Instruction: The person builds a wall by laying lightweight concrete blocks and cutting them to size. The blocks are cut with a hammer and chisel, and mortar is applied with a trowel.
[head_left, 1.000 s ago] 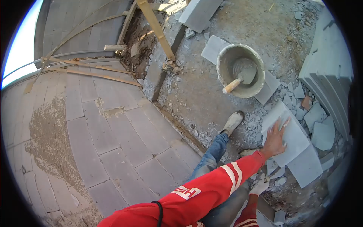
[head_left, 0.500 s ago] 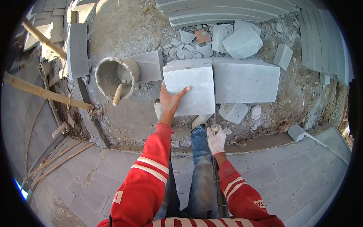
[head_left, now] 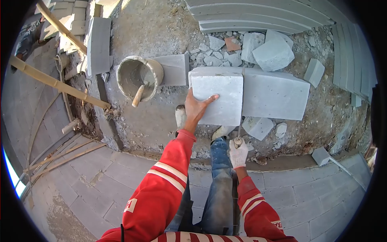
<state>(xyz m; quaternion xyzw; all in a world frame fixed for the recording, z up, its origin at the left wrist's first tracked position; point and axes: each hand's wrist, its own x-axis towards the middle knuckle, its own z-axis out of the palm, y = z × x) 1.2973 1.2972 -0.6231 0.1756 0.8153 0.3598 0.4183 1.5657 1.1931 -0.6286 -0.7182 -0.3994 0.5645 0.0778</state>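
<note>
A pale grey lightweight concrete block has a narrow straight cut across it, with a left part (head_left: 221, 103) and a longer right part (head_left: 276, 97). My bare left hand (head_left: 196, 108) grips the left part by its left edge, thumb spread over the top. In the cut stands what looks like a hand saw (head_left: 242, 111), seen edge-on as a thin line. My right hand (head_left: 238, 155), in a white knitted glove, is closed around its handle (head_left: 238, 142), close to my body. The block hides most of the blade.
Left of the block stands a mortar bucket (head_left: 155, 72) with a wooden-handled tool. Broken block pieces (head_left: 274, 54) lie behind. Stacked blocks (head_left: 258, 16) line the back. Bamboo poles (head_left: 60, 84) slant in from the left. A hammer-like tool (head_left: 321, 156) rests at the right.
The view has shifted, so the block, bucket and both hands appear farther right and slightly lower. Left hand and saw keep nearly the same places on the block.
</note>
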